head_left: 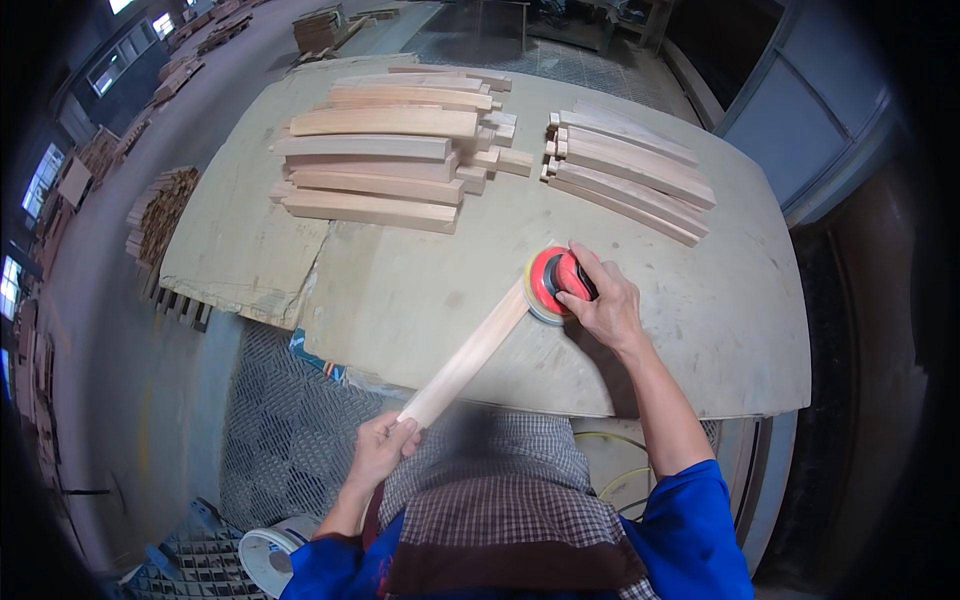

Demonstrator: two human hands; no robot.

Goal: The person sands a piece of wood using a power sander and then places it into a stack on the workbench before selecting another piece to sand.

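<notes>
My right hand [608,305] is wrapped round a red and black orbital sander [560,283], whose round pad rests on the far end of a pale wooden strip [468,352]. The strip slants from the sander down to the table's near edge. There my left hand [385,445] grips its near end, thumb on top and fingers beneath. What lies under the sander's pad is hidden.
A large stack of wooden strips [375,150] lies at the table's far left, and a smaller stack [630,175] at the far right. A yellow hose [610,437] hangs below the worn tabletop [700,340]. A white bucket [268,560] stands at lower left.
</notes>
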